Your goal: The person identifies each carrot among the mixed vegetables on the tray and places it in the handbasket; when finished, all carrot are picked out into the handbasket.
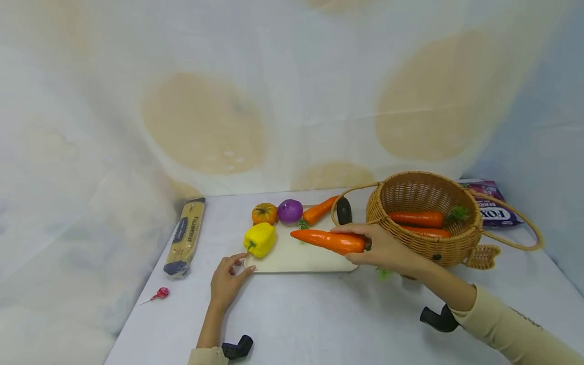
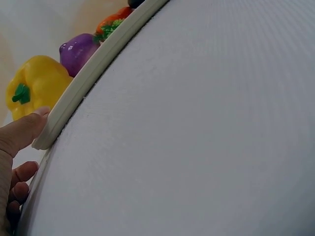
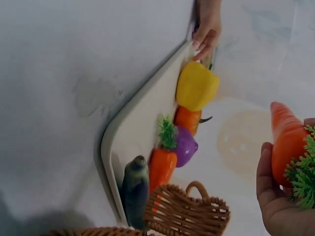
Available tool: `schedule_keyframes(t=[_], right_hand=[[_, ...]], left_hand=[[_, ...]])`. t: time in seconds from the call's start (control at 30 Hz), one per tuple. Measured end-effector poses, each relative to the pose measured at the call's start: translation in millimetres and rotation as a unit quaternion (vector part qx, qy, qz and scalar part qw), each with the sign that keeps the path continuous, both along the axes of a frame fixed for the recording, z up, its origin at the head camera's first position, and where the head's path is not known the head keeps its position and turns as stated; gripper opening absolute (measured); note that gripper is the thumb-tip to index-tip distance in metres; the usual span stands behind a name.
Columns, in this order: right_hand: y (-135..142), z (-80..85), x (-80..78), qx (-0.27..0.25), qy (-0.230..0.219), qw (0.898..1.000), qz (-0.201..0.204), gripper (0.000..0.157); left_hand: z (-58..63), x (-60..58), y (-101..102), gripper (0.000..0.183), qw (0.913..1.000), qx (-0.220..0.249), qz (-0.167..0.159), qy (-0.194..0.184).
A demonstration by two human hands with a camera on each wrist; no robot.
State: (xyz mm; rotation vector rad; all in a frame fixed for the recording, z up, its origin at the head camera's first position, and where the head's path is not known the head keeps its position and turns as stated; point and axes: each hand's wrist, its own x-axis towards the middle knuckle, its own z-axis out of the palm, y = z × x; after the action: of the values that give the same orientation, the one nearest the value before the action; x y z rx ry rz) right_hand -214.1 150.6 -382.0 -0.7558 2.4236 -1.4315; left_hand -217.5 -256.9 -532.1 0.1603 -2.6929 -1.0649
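Note:
My right hand (image 1: pixel 383 248) holds an orange carrot (image 1: pixel 326 240) by its leafy end, above the right part of a cream tray (image 1: pixel 301 261). Its green leaves (image 3: pixel 306 172) show in the right wrist view. At the tray's front left corner, my left hand (image 1: pixel 223 284) grips the rim between thumb and fingers. Along the tray lie a yellow bell pepper (image 1: pixel 260 240), a small orange pumpkin (image 1: pixel 264 213), a purple onion (image 1: pixel 290 211), another carrot (image 1: pixel 318 211) and a dark eggplant (image 1: pixel 344 211). More carrots (image 1: pixel 417 219) lie inside a wicker basket (image 1: pixel 422 248).
The basket's handle (image 1: pixel 353 188) reaches over the tray's right end. Behind the basket lies a purple snack bag (image 1: pixel 495 210). A spaghetti pack (image 1: pixel 184 238) and a red lollipop (image 1: pixel 160 293) lie at the left. Pale cloth hangs at the back.

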Motion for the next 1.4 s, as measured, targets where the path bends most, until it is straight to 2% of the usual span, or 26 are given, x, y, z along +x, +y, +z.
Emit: schedule_keyframes(t=[0.17,0.47,0.63,0.93,1.1,1.4], right_hand=[[8.9,7.8,-3.6,0.012,-0.009,1.0,0.018,0.051],[27.9,16.4,-5.6,0.029,-0.001,0.998,0.052,0.053],[43.7,26.0,-8.0,0.04,-0.016,0.998,0.048,0.051],[71.0,35.6,-12.1,0.023,-0.039,0.998,0.046,0.049],[81.2,41.5,-11.9,0.023,-0.029,0.998,0.056,0.05],[102.3,51.9,-14.4,0.05,-0.014,0.998,0.04,0.049]], left_hand=[[3.5,-0.3,-2.5,0.042,0.9999,0.003,0.001,0.014],[4.4,0.0,-5.0,0.042,1.0,0.001,0.001,0.0],[3.4,-0.4,-3.0,0.043,1.0,0.002,-0.001,-0.008],[1.2,2.1,1.1,0.043,0.9999,0.006,-0.002,-0.014],[0.9,3.0,-0.1,0.044,0.9998,0.003,-0.005,-0.018],[1.2,2.9,-0.6,0.044,0.9999,0.001,-0.005,-0.016]])
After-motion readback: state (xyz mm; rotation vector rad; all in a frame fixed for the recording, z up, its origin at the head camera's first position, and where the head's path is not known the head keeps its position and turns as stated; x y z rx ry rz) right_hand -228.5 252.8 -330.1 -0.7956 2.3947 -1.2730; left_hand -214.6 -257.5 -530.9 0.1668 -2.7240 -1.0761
